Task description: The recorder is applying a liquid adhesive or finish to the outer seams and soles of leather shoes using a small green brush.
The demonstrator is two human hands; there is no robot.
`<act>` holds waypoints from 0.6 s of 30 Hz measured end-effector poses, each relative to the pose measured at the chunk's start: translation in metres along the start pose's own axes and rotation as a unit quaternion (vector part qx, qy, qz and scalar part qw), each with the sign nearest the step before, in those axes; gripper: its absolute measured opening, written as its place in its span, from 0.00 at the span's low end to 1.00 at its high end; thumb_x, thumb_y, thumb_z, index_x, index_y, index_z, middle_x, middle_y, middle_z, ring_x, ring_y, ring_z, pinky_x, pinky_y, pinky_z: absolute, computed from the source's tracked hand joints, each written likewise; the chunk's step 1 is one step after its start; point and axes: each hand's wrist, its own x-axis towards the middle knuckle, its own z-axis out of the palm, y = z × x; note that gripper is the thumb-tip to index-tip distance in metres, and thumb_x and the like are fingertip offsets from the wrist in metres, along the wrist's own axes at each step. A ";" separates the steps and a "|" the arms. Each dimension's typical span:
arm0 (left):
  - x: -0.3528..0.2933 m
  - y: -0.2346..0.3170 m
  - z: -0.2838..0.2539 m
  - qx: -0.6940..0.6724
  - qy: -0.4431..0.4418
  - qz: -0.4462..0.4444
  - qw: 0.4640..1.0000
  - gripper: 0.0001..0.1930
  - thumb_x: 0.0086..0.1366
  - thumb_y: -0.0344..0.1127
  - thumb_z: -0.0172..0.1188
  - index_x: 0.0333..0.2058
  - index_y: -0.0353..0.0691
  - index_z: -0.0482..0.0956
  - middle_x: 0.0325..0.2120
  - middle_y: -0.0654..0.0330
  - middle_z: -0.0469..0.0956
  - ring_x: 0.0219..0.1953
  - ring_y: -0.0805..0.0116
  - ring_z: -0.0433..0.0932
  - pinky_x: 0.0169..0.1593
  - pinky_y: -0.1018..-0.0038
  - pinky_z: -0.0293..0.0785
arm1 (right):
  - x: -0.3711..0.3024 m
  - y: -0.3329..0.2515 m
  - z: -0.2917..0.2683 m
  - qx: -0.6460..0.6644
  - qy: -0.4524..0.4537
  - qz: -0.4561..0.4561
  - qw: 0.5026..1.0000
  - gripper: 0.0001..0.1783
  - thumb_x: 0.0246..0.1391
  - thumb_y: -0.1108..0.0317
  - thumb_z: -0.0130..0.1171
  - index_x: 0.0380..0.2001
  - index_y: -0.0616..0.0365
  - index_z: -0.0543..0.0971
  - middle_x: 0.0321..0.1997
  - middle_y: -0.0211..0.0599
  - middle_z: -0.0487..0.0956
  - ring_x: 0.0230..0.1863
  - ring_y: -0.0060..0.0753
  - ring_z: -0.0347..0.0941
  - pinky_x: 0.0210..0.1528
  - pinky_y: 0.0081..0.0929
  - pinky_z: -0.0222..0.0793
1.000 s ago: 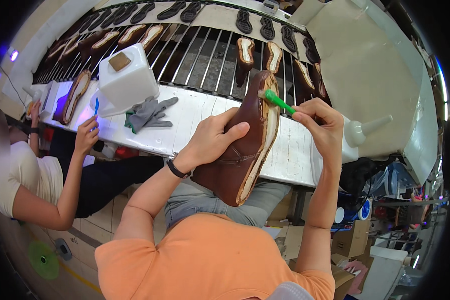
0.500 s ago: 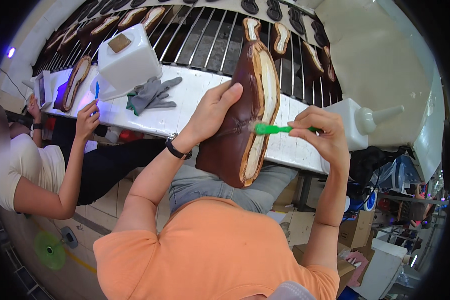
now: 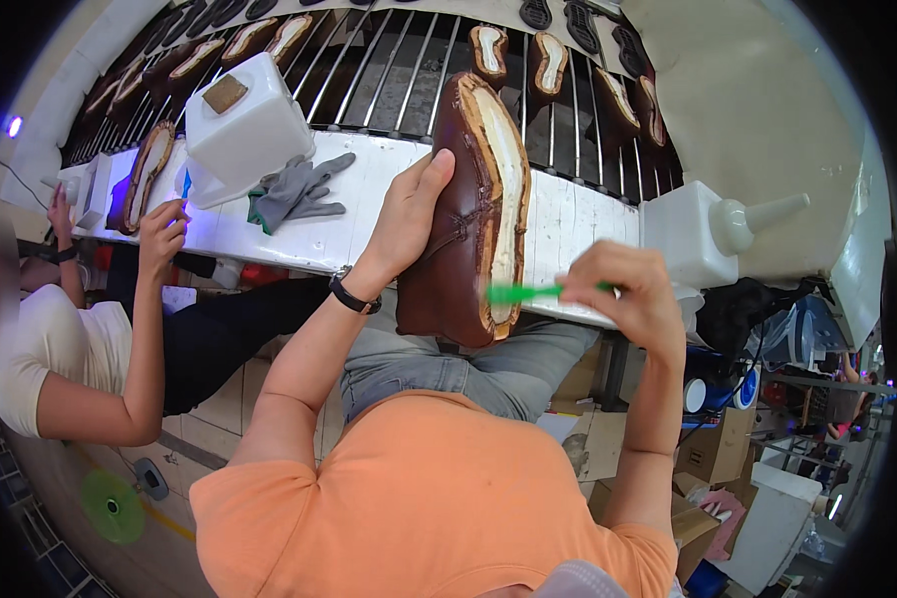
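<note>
My left hand [image 3: 407,214] is closed around the side of a dark brown leather shoe upper [image 3: 444,269], its thumb lying near the top. The upper is held over the near edge of the bench, its underside turned to the right, showing a white middle and a tan rim. In my right hand [image 3: 628,289], pinched between thumb and fingers, is a green toothbrush [image 3: 528,293]. Its blurred head is at the lower part of the underside, near the rim; whether the bristles touch is hard to tell.
A white container [image 3: 249,125] and a grey glove [image 3: 304,191] lie on the white bench [image 3: 369,159]. At right stands a white nozzle bottle [image 3: 693,234]. Behind, a roller conveyor [image 3: 404,85] carries several shoe uppers and dark soles. A co-worker's hand [image 3: 162,237] holds a blue tool at left.
My right hand has brought the toothbrush down and slightly left, from the middle of the underside toward its lower end. The shoe upper has shifted left and turned slightly.
</note>
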 end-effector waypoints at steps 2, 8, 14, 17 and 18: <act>0.000 0.001 0.004 0.008 0.002 0.000 1.000 0.27 0.72 0.53 0.43 0.40 0.28 0.74 0.33 0.62 0.76 0.35 0.80 0.70 0.43 0.79 0.68 | -0.006 -0.004 -0.001 0.004 -0.042 0.015 0.999 0.05 0.43 0.72 0.69 0.24 0.62 0.82 0.24 0.34 0.78 0.25 0.22 0.73 0.26 0.21 0.64; 0.003 -0.008 0.010 0.020 -0.008 0.000 1.000 0.27 0.72 0.53 0.43 0.39 0.28 0.75 0.32 0.62 0.76 0.35 0.80 0.69 0.42 0.79 0.67 | 0.025 0.023 -0.008 -0.059 0.100 0.031 0.993 0.06 0.45 0.71 0.68 0.26 0.61 0.82 0.24 0.33 0.80 0.24 0.20 0.71 0.26 0.20 0.62; 0.003 -0.009 0.006 0.049 0.005 0.004 0.999 0.28 0.71 0.54 0.43 0.38 0.29 0.75 0.31 0.62 0.76 0.34 0.80 0.69 0.42 0.79 0.67 | -0.002 0.006 -0.007 0.013 -0.053 0.014 0.998 0.06 0.43 0.72 0.69 0.24 0.62 0.81 0.24 0.34 0.80 0.26 0.24 0.75 0.29 0.21 0.66; 0.003 -0.012 0.007 0.051 -0.005 -0.008 0.999 0.28 0.71 0.54 0.43 0.38 0.29 0.75 0.31 0.62 0.76 0.35 0.80 0.70 0.42 0.80 0.67 | 0.003 0.013 -0.007 -0.002 -0.035 0.020 0.999 0.06 0.44 0.71 0.69 0.25 0.60 0.82 0.24 0.31 0.80 0.24 0.21 0.71 0.27 0.20 0.64; 0.004 -0.013 0.009 0.046 -0.014 -0.021 0.999 0.28 0.71 0.54 0.43 0.38 0.28 0.75 0.32 0.62 0.77 0.35 0.80 0.70 0.42 0.80 0.67 | 0.009 0.022 -0.007 -0.009 0.023 0.031 0.999 0.06 0.44 0.70 0.69 0.26 0.60 0.83 0.23 0.29 0.79 0.24 0.18 0.69 0.26 0.19 0.62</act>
